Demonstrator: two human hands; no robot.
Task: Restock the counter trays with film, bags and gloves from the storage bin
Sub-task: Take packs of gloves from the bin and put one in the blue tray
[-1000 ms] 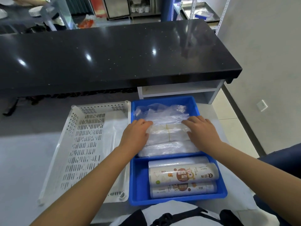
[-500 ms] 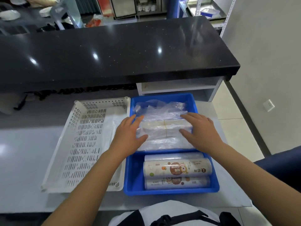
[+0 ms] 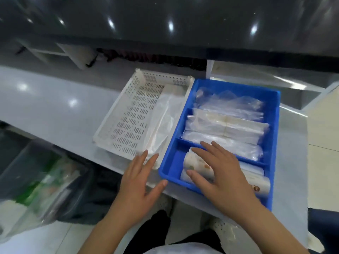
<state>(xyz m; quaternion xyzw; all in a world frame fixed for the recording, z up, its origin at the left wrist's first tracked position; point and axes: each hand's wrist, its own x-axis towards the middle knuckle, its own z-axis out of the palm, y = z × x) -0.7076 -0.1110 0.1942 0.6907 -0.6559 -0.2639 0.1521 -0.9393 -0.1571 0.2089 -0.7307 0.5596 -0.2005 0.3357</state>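
A blue divided tray (image 3: 274,114) sits on the grey counter. Its far section holds clear bags (image 3: 231,105), its middle section flat packs of clear plastic (image 3: 225,131), its near section printed film rolls (image 3: 256,184). My right hand (image 3: 220,173) lies flat on the rolls, fingers spread. My left hand (image 3: 139,182) hovers open off the tray's near left corner, holding nothing. A white perforated tray (image 3: 128,114) stands left of the blue one with a clear plastic sheet (image 3: 165,121) along its right side.
A black countertop (image 3: 165,19) overhangs at the back with a white shelf unit (image 3: 256,74) beneath it. A clear storage bin (image 3: 40,180) with green and white packets stands on the floor at lower left, below the counter's edge.
Both hands have drawn back from the middle packs. My right hand now rests on the film rolls and my left hand is off the tray. The view has swung left and down.
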